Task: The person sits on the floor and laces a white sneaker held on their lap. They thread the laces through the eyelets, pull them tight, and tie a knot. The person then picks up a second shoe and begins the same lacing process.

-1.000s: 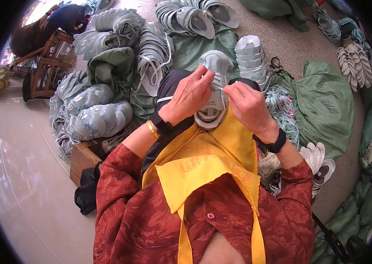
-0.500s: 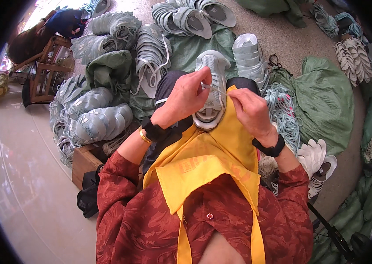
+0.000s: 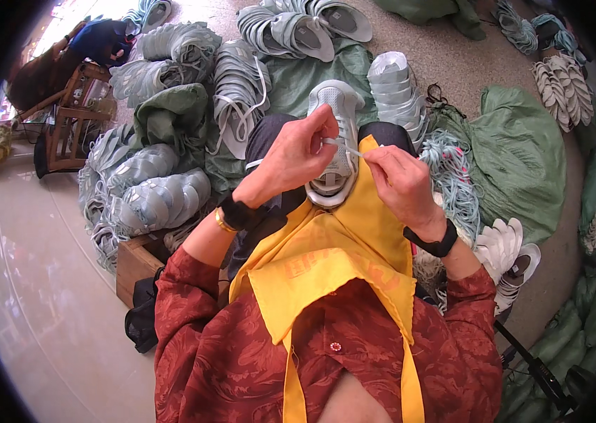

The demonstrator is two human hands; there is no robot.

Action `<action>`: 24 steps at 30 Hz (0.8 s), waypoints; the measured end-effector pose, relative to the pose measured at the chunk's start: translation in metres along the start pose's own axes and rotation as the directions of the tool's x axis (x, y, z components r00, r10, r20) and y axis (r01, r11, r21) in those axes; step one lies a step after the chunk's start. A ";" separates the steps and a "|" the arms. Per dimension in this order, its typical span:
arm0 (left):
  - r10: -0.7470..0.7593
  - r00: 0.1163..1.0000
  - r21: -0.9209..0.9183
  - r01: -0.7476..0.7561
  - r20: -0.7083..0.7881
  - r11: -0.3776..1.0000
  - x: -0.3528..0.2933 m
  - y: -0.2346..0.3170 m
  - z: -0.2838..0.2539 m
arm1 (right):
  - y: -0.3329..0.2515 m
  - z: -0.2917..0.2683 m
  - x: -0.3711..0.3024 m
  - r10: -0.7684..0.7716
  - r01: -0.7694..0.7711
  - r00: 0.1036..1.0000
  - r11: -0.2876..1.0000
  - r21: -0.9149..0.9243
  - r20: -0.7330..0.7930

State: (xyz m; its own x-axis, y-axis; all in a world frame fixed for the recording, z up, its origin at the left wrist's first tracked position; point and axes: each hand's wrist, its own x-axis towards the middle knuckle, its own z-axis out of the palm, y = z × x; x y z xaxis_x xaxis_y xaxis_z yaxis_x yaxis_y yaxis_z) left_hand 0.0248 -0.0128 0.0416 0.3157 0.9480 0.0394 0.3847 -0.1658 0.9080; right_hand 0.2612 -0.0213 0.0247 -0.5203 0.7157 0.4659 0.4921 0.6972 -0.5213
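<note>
Our left hand [image 3: 296, 153] and our right hand [image 3: 402, 182] pinch a pale shoelace [image 3: 341, 145] between them, across the grey sneaker [image 3: 346, 103]. It lies below, nearer to the left, its long axis pointing away from us. Beyond are stacked shoe uppers [image 3: 280, 32].

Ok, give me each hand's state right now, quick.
Left hand: closed, pinching a pale lace above the grey shoe.
Right hand: closed, pinching the same lace farther along.
</note>
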 end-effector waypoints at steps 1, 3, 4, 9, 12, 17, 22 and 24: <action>-0.012 1.000 -0.043 0.013 0.016 0.999 -0.002 0.002 -0.002 | 0.004 0.002 -0.003 0.029 -0.030 0.999 0.999 0.017 0.025; -0.035 0.998 -0.126 0.040 0.049 0.991 -0.005 0.006 -0.004 | 0.004 0.004 -0.003 0.109 -0.117 0.991 0.987 0.110 0.074; -0.025 0.999 -0.125 0.030 0.047 0.992 -0.006 0.008 -0.006 | 0.001 0.004 -0.001 0.157 -0.174 0.982 0.967 0.184 0.101; 0.047 0.998 -0.087 -0.044 0.036 0.995 -0.005 0.022 -0.013 | -0.006 0.002 0.024 0.304 -0.322 0.946 0.827 0.460 0.115; 0.068 0.996 -0.040 -0.065 0.062 0.997 -0.004 0.026 -0.018 | -0.007 -0.002 0.042 0.378 -0.496 0.868 0.634 0.593 0.323; -0.005 0.996 -0.137 0.017 0.085 0.990 -0.006 0.024 -0.026 | 0.002 0.002 0.048 0.275 -0.542 0.837 0.535 0.648 0.473; 0.015 1.000 -0.275 -0.015 -0.003 0.961 -0.013 0.006 -0.031 | 0.008 -0.005 0.039 0.285 -0.646 0.759 0.442 0.622 0.585; 0.004 1.000 -0.274 -0.003 0.003 0.962 -0.015 0.005 -0.032 | 0.007 -0.005 0.037 0.298 -0.654 0.749 0.471 0.592 0.591</action>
State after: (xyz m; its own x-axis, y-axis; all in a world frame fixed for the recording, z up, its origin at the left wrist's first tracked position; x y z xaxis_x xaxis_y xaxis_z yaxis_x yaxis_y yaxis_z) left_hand -0.0060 -0.0194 0.0594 0.3203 0.9464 0.0415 0.1319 -0.0879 0.9874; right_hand 0.2490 0.0101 0.0413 -0.6562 0.7191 -0.2288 0.1592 -0.1645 -0.9734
